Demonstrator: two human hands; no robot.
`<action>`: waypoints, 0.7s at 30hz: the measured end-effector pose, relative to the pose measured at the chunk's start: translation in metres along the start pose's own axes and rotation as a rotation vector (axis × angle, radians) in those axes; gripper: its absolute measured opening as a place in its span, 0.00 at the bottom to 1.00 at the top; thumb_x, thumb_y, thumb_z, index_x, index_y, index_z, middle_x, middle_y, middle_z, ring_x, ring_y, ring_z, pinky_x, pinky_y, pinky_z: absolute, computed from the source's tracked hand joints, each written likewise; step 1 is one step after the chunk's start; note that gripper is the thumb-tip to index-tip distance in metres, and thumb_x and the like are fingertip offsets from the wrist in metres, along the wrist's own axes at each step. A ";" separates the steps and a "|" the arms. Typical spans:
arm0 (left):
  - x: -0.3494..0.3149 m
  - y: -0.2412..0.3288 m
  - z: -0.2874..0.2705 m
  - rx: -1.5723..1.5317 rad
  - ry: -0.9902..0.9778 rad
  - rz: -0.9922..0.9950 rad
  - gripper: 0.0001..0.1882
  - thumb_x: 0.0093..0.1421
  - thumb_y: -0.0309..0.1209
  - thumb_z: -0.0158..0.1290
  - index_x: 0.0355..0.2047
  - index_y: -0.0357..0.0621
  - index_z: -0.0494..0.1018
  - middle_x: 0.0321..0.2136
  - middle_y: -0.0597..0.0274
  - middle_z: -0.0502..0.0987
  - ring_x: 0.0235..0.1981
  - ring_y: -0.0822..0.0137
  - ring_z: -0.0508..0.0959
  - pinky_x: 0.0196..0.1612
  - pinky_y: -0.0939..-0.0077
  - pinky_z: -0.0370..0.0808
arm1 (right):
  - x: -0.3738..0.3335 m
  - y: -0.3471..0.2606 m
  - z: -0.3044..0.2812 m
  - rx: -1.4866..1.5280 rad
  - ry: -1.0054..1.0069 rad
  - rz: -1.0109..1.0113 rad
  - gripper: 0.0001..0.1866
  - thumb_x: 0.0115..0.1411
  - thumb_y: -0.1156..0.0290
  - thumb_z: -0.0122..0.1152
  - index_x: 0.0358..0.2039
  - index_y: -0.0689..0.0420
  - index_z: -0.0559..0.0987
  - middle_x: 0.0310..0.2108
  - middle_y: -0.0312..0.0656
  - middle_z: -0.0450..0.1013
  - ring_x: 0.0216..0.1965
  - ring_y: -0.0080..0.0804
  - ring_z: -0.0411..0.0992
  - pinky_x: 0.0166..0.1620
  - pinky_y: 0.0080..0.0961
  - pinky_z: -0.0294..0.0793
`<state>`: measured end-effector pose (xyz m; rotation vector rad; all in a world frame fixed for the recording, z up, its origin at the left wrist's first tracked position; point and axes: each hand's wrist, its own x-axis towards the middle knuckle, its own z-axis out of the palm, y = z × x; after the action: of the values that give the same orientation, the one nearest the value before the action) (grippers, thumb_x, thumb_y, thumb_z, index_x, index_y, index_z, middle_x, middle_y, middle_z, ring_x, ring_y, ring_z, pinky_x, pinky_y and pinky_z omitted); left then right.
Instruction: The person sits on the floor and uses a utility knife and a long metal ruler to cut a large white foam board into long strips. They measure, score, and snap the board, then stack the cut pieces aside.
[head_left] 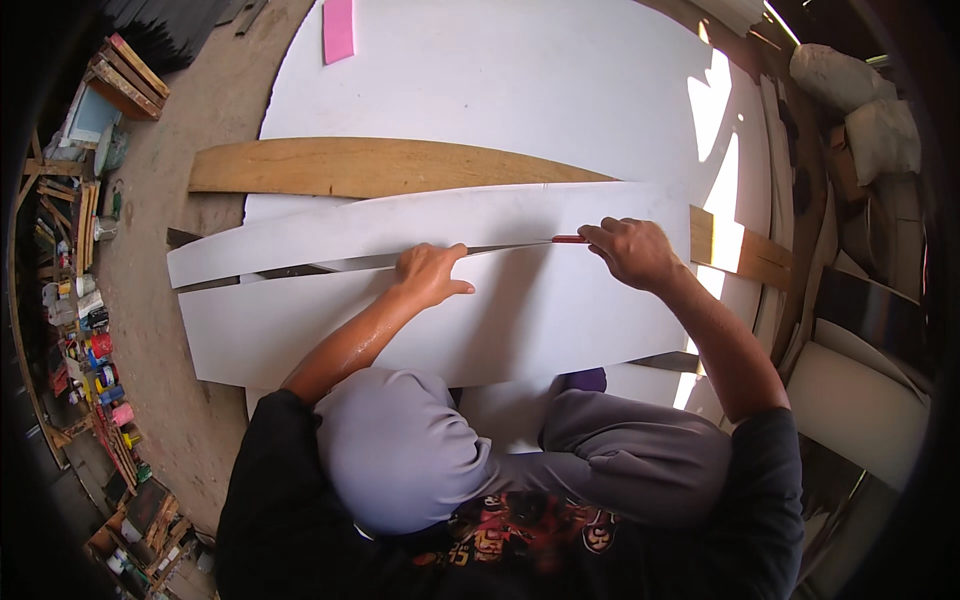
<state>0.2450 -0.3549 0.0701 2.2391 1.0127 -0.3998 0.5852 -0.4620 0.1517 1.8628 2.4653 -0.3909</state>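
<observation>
A long white board lies across in front of my knees. A lengthwise slit splits it from a white strip on the far side, and the gap widens toward the left end. My right hand is closed around a slim red utility knife at the narrow right end of this slit; its blade is too small to make out. My left hand rests at the slit farther left, thumb and forefinger spread apart, with no tool in it.
Beneath lies a large white sheet bearing a pink piece. Wooden planks run under the cut board. Paint cans and wood scraps line the left. Sacks and leaning panels crowd the right.
</observation>
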 end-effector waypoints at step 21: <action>-0.016 -0.001 -0.003 -0.011 0.089 0.015 0.28 0.50 0.53 0.71 0.43 0.50 0.77 0.27 0.52 0.81 0.38 0.43 0.81 0.40 0.45 0.74 | -0.002 0.000 0.015 -0.271 -0.207 0.002 0.11 0.63 0.75 0.56 0.45 0.50 0.79 0.31 0.39 0.78 0.30 0.39 0.81 0.31 0.39 0.79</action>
<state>0.2337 -0.3609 0.0796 2.2702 1.0410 -0.2892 0.5840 -0.4673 0.1374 1.6299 2.2524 -0.2227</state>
